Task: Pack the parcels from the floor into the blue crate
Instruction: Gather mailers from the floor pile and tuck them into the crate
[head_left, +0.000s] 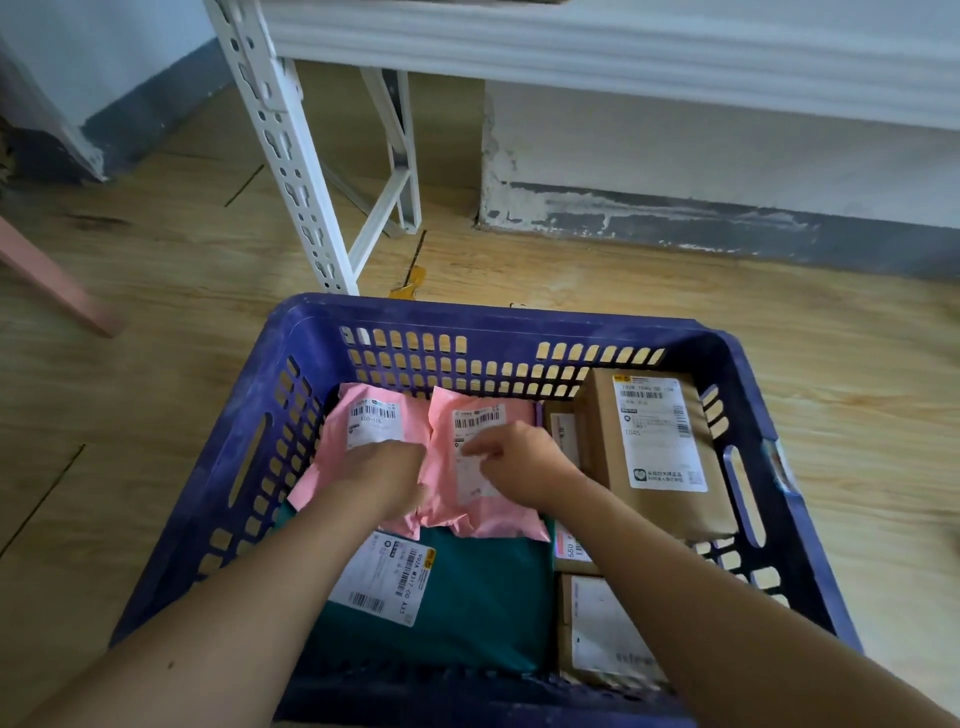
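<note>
One blue crate (291, 332) on the wood floor (130, 364), parcels inside. Brown box (660, 447) at crate's far right corner, green bag (467, 592) along near edge, two pink bags (332, 467) at far left. Left hand (387, 475) flat on them; right hand (519, 462) pinching one label (475, 421).

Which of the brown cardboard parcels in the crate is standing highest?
The big brown box against the blue crate's right wall, its white label facing up; the other brown boxes lie lower beside and in front of it.

Parcel storeroom; slotted steel racking (291, 150); labelled parcels (660, 441) crated
</note>
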